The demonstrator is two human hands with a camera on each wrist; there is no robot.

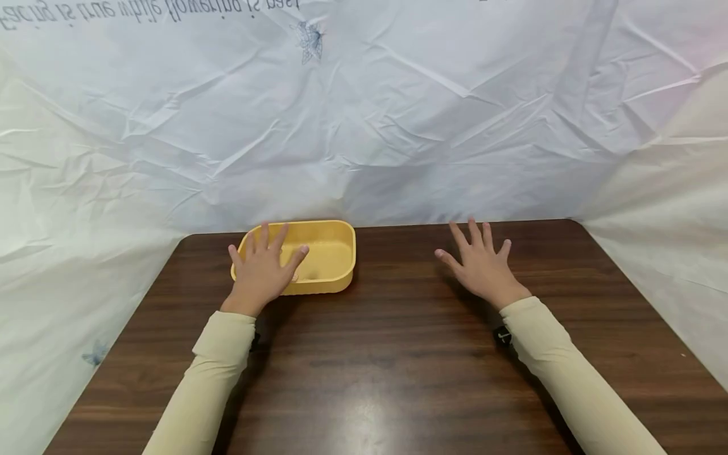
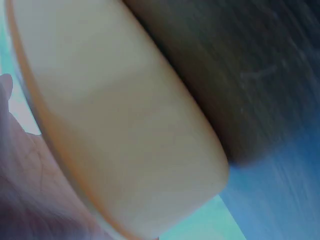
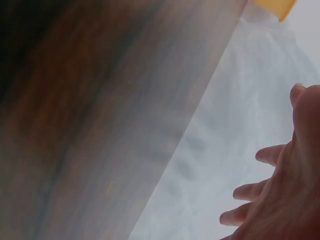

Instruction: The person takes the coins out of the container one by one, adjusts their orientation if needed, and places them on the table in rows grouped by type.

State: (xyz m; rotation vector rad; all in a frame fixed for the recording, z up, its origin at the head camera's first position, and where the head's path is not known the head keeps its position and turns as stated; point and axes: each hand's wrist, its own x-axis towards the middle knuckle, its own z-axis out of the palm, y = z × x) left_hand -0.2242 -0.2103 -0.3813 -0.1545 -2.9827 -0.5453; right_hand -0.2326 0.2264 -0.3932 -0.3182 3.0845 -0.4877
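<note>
A yellow rectangular basin (image 1: 327,285) with rounded corners stands near the table's far edge, left of centre. Over its left part, my left hand (image 1: 258,277) is spread palm down, fingers straight and apart, hiding that end. In the left wrist view the basin's pale side wall (image 2: 130,115) fills much of the picture, with part of the palm (image 2: 40,170) beyond its rim. My right hand (image 1: 483,272) hovers over the right half of the table with fingers fanned out and holds nothing. The right wrist view shows its fingers (image 3: 250,191) extended above the table surface.
The dark wood-grain table (image 1: 375,354) has rounded far corners. A wrinkled white cloth (image 1: 398,126) with printed text and a blue butterfly hangs right behind it and along both sides. Dark straps or devices (image 1: 502,336) sit under the wrists by the light sleeves.
</note>
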